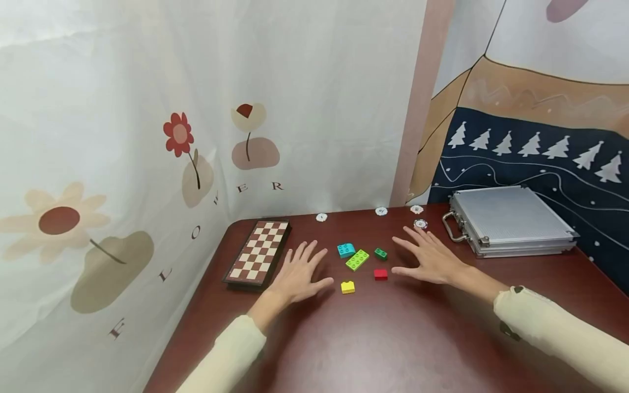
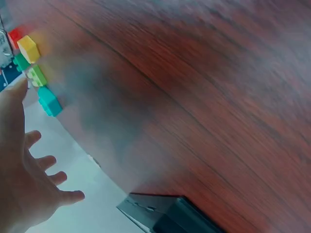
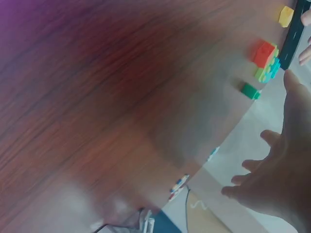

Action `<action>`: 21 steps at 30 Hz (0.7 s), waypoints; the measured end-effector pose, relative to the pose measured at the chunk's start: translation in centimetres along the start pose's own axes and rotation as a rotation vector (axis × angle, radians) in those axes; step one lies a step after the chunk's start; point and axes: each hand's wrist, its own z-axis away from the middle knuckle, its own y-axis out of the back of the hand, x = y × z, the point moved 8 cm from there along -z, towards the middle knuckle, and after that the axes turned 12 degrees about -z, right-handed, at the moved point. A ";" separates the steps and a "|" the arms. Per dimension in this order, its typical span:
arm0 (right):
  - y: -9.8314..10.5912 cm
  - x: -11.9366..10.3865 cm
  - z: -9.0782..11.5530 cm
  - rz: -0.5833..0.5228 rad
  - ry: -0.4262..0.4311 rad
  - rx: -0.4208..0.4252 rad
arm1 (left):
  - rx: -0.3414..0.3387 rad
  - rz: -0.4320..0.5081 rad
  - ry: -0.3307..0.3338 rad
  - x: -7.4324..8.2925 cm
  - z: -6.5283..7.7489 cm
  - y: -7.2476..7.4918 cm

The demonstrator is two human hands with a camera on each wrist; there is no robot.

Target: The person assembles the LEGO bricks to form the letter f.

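Several toy building bricks lie between my two hands: a turquoise brick (image 1: 346, 250), a lime green brick (image 1: 357, 260), a dark green brick (image 1: 380, 254), a red brick (image 1: 380, 274) and a yellow brick (image 1: 348, 287). To their left, my left hand (image 1: 297, 274) is spread with nothing in it, close to the chessboard (image 1: 257, 252). My right hand (image 1: 432, 257) is on the other side, fingers apart and also holding nothing. In the right wrist view the dark green brick (image 3: 250, 91) is nearest to the right hand's thumb.
A silver case (image 1: 511, 218) with a handle stands at the back right of the brown table (image 1: 373, 349). Several poker chips, one a black-and-white chip (image 1: 420, 224), lie along the far edge. Behind hangs a printed curtain (image 1: 324, 109).
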 end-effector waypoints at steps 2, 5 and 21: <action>-0.3 -0.6 -0.1 -0.021 0.030 -0.006 | 0.002 0.025 -0.015 0.5 0.0 0.1; -0.6 -1.4 -0.2 -0.044 0.063 -0.015 | 0.003 0.062 -0.035 1.2 -0.1 0.3; -3.3 -3.1 -1.4 -0.242 0.120 -0.171 | -0.092 0.212 -0.096 4.4 -0.5 -0.1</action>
